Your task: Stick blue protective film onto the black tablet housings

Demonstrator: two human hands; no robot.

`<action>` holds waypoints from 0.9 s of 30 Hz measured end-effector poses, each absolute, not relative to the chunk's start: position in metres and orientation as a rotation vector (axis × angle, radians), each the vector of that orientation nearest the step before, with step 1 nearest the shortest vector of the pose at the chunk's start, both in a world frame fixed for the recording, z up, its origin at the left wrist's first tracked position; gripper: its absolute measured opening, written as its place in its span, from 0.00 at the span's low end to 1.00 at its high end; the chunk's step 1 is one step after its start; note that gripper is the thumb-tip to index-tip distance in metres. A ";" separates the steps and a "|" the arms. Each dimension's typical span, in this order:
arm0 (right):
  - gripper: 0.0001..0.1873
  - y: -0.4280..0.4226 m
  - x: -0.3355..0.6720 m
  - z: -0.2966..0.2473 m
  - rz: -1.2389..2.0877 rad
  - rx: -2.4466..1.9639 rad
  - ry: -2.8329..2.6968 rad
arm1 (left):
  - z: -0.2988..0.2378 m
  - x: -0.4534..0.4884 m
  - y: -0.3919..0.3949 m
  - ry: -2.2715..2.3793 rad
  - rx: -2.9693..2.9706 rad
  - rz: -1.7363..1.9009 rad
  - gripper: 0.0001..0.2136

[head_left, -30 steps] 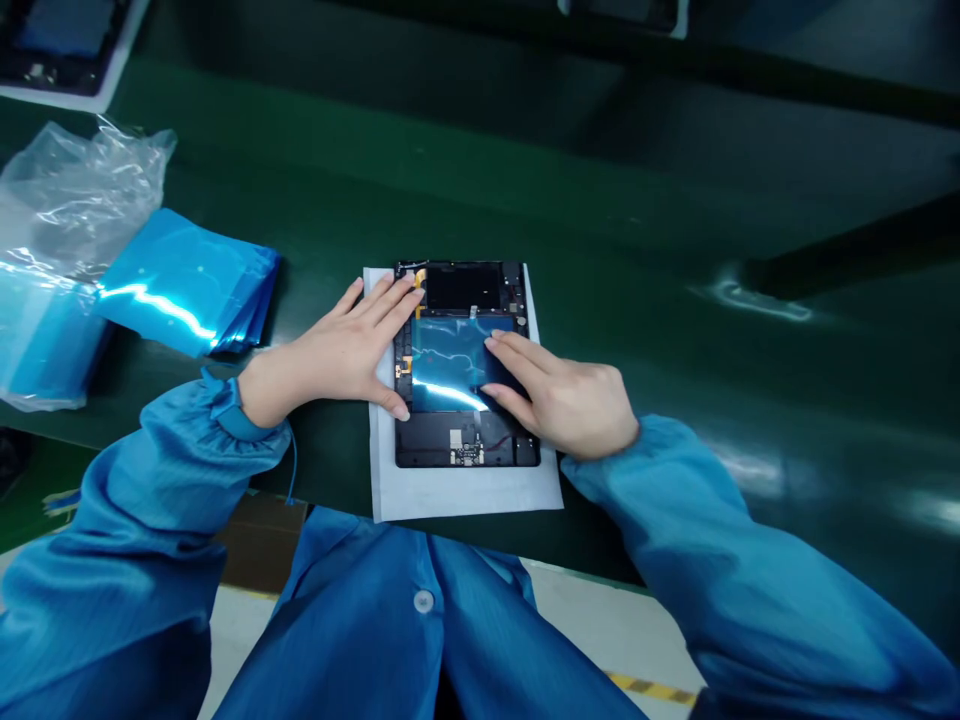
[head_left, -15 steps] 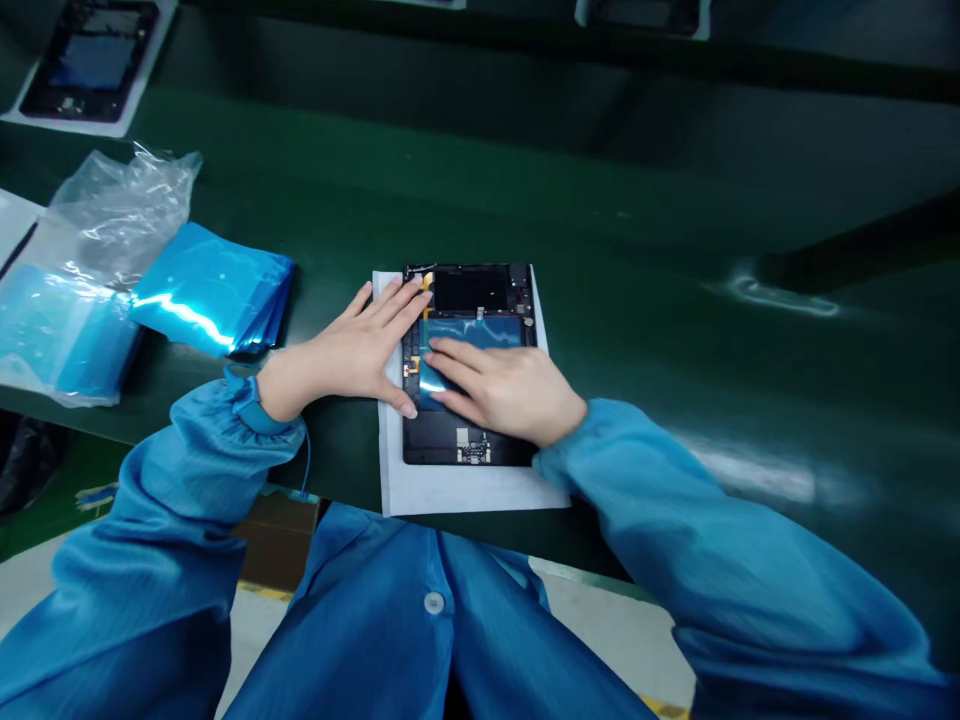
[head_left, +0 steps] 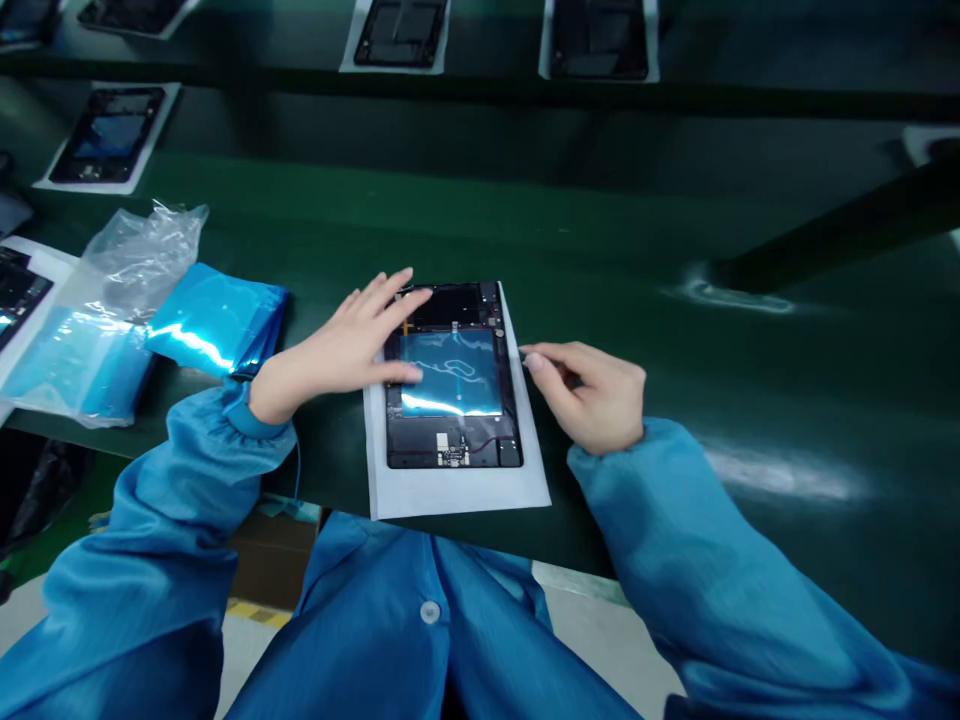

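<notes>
An opened tablet (head_left: pixel 420 440) lies flat on a white paper sheet (head_left: pixel 457 495), its inner parts facing up. Blue glossy film (head_left: pixel 450 375) with wrinkles covers the battery area in its middle. My left hand (head_left: pixel 345 335) rests at the tablet's left edge, fingers spread and thumb over the film's left side. Just right of the tablet, my right hand (head_left: pixel 589 390) is closed, thumb and forefinger pinched at the paper's right edge. Whether the paper or some small piece is between those fingertips, I cannot tell.
A stack of blue film sheets (head_left: pixel 217 315) lies on the green table, beside a clear plastic bag (head_left: pixel 82 360) of more film. Another opened tablet (head_left: pixel 109 135) sits at the back left. More tablets (head_left: pixel 401 30) lie on a shelf behind. A dark post (head_left: pixel 825 240) stands at right.
My right hand has left the film and moved right, closing into a pinch beside the tablet. My left hand stays at the left edge, with its thumb higher. The view has tilted up.
</notes>
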State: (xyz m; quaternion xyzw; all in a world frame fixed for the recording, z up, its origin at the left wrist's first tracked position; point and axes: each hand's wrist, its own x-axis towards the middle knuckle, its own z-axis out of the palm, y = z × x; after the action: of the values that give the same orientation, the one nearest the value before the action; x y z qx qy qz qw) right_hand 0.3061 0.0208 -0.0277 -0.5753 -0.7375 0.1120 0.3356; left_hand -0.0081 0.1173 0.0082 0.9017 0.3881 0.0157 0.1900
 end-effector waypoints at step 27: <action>0.20 0.033 0.307 -0.059 0.434 -1.545 -2.058 | 0.002 0.038 0.178 1.330 2.527 -0.090 0.06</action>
State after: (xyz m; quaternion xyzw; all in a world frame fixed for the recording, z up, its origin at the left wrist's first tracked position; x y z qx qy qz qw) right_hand 0.3068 0.0331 -0.0593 -0.5712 -0.7608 0.1603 0.2631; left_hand 0.0382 0.1781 0.0022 0.8755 0.4609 -0.0313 0.1416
